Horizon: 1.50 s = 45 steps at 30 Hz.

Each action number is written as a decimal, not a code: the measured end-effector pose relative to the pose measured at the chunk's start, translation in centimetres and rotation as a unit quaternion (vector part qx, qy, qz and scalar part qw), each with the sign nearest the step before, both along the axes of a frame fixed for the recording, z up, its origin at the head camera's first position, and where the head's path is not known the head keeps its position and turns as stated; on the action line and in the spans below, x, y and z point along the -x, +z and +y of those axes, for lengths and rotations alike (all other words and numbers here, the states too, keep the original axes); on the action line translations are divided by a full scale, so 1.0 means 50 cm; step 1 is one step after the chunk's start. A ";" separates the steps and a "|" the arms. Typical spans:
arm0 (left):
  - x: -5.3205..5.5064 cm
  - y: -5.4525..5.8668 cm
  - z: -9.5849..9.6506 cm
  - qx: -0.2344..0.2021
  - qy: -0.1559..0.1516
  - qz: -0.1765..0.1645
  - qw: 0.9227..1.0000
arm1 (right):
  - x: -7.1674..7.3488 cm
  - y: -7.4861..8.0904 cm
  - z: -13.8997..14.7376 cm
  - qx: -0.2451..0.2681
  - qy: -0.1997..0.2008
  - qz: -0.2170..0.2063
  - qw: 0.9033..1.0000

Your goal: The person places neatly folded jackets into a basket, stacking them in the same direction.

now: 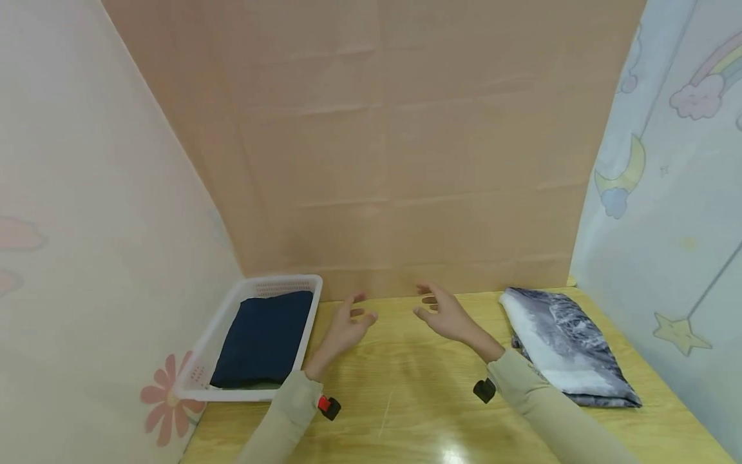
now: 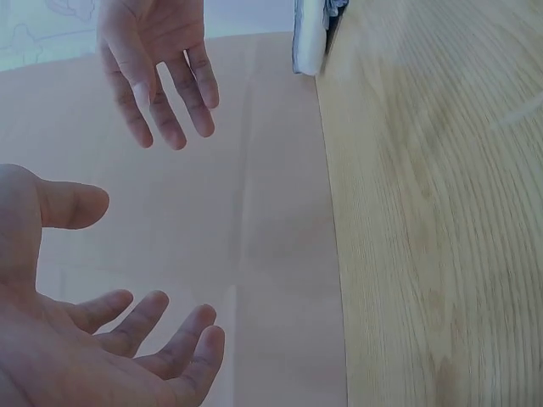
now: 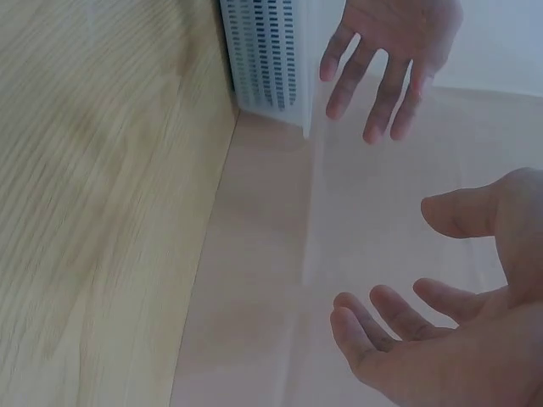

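Note:
Both hands hover over the middle of the wooden table, palms facing each other with a gap between them. My left hand holds nothing; its fingers are relaxed and spread, as the left wrist view also shows. The right hand is likewise loose-fingered with nothing in it. Left of the left hand stands a white plastic basket with perforated sides, and a folded dark navy cloth lies inside it. To the right of the right hand lies a folded grey-and-white patterned cloth on the table.
The light wooden table meets a brown paper-covered back wall. Pale walls with painted decorations close in on the left and the right. The basket stands against the left wall.

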State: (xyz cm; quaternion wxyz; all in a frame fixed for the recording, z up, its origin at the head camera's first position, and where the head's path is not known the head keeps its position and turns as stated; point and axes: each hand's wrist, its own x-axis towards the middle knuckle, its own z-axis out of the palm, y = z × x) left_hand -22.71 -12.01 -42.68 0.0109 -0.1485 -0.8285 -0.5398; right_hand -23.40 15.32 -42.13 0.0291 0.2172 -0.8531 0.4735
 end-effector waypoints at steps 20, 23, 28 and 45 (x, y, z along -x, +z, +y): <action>0.018 -0.008 0.085 -0.012 -0.053 -0.010 0.998 | -0.025 0.010 0.201 -0.032 -0.052 0.005 0.998; 0.018 -0.007 0.102 -0.019 -0.064 -0.013 0.998 | -0.030 0.008 0.230 -0.036 -0.066 0.014 0.997; 0.022 -0.013 0.132 -0.024 -0.073 -0.017 0.997 | -0.037 0.003 0.279 -0.054 -0.098 0.019 0.994; 0.040 -0.047 0.265 0.012 -0.091 -0.034 0.995 | -0.045 -0.070 0.419 -0.092 -0.167 0.022 0.981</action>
